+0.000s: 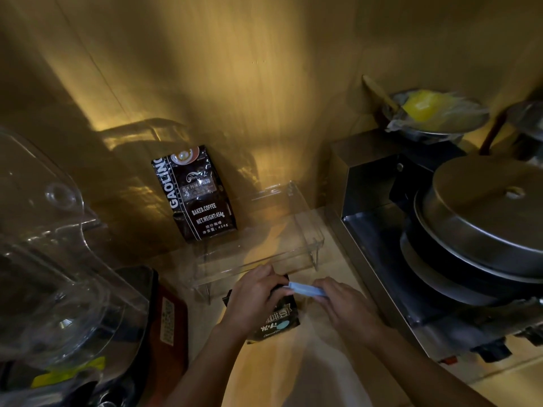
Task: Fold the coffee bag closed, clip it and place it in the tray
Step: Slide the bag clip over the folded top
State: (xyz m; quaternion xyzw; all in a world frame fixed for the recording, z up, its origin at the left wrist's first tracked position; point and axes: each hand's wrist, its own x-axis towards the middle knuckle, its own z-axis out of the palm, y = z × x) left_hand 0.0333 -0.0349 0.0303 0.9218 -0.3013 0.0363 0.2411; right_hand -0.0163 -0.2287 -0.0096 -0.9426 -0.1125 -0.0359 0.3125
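Observation:
A small dark coffee bag (279, 321) stands on the wooden counter just in front of the clear acrylic tray (305, 230). My left hand (252, 298) grips the bag's folded top. My right hand (343, 304) holds a pale blue clip (305, 289) level with that fold, its left end touching the bag's top edge. Whether the clip's jaws are around the fold cannot be told. A larger black bag printed GAOLING BAKED COFFEE (195, 195) leans upright against the wall at the tray's back left.
A steel appliance (382, 207) carrying a round lidded pan (487, 207) fills the right side. Clear plastic containers (53, 259) and a red and black package (167, 318) crowd the left. A bowl holding something yellow (426, 110) sits at the back right.

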